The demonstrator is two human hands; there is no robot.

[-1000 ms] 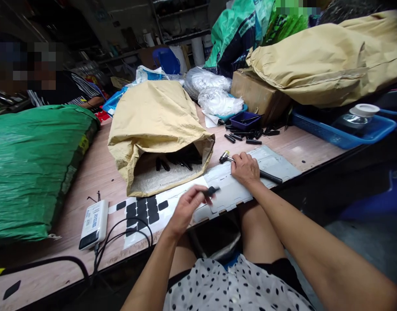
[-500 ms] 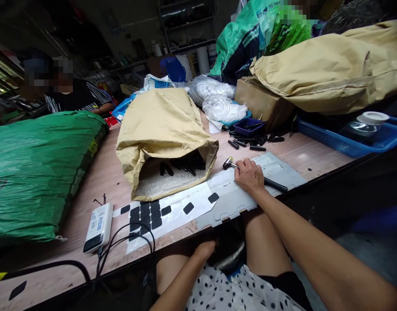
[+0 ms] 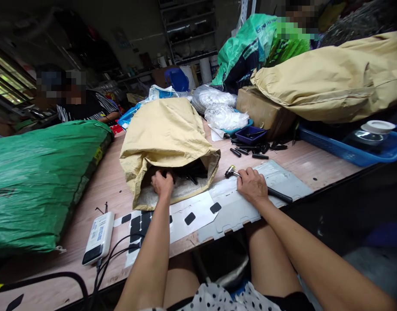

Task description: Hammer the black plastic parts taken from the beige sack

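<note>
My right hand (image 3: 253, 185) is closed over a small hammer (image 3: 279, 195) that lies on the grey board (image 3: 226, 222). The hammer's metal neck and its head with a yellow face stick out to the left of my fingers, and its black grip to the right. At the mouth of the tan paper bag (image 3: 168, 125), my left hand (image 3: 162, 183) has its fingers curled around a black tapered piece (image 3: 165, 174), mostly hidden by the fingers. More black pieces (image 3: 190, 178) lie inside the bag, on clear wrapping.
Black stickers (image 3: 190, 218) on white sheets lie in front of the bag. A white power bank (image 3: 98, 237) with cables and a green sack (image 3: 46, 181) are at left. Black pieces (image 3: 259, 156), a purple tray (image 3: 250, 136) and a blue tray (image 3: 341, 151) sit right. A person (image 3: 85, 103) sits opposite.
My left hand has come up from my lap to the bag's mouth and closed on a black piece. My right hand stays on the hammer. The view has shifted slightly.
</note>
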